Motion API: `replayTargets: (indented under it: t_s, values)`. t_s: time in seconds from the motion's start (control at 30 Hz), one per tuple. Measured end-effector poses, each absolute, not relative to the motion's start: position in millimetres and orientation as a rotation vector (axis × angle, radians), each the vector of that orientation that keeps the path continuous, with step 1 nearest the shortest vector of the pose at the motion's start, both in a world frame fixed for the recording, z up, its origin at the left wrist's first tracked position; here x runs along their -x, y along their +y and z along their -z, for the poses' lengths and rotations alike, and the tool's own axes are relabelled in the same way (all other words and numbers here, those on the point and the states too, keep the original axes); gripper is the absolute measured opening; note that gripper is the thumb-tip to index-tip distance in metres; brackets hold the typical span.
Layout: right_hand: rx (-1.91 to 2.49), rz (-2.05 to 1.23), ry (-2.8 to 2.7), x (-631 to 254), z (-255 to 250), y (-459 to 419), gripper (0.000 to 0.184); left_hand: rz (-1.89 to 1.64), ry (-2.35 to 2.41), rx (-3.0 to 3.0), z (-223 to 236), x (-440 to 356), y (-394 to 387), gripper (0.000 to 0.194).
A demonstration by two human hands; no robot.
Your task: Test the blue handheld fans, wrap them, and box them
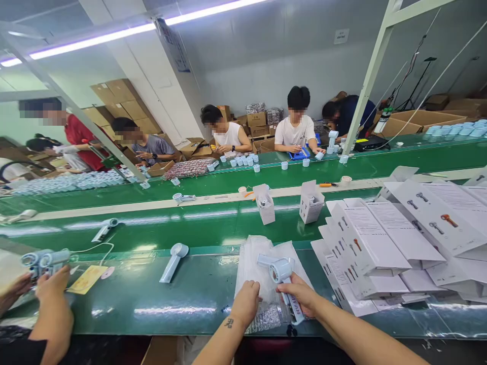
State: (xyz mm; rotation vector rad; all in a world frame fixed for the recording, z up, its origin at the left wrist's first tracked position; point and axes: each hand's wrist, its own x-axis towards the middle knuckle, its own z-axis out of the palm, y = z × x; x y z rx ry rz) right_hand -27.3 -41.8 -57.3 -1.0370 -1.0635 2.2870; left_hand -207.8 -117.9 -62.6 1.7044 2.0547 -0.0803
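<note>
My right hand (300,295) is closed around a light blue handheld fan (282,271), its round head up and its handle slanting down toward me. Left of it, my left hand (247,303) has its fingers curled together over a stack of clear plastic bags (249,258); whatever they pinch is too small to make out. Another light blue fan (265,260) lies on the bags, partly hidden behind the held one. Farther left, a single fan (174,262) rests on the green bench.
White printed boxes (373,243) are piled at my right. Two open cartons (264,205) stand on the green conveyor (220,223) ahead. At left, a co-worker's hands (53,284) hold fans beside a yellow card (88,280). Several people work across the line.
</note>
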Motion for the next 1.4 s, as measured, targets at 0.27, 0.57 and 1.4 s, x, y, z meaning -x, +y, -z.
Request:
replayTargets:
  t_s: [0.27,0.57,1.4]
  values:
    - [0.940,-2.106,-1.199,64,105,-49,0.079,-0.157,2.214,-1.683,7,249,-125,0.018]
    - [0.918,-2.324,-1.268,38,38,-50,0.075,-1.296,2.291,-0.830,5,221,-154,0.024]
    - [1.039,-2.651,-1.074,-5,22,-67,0.052,-1.150,1.896,-2.200,-11,170,-188,0.028]
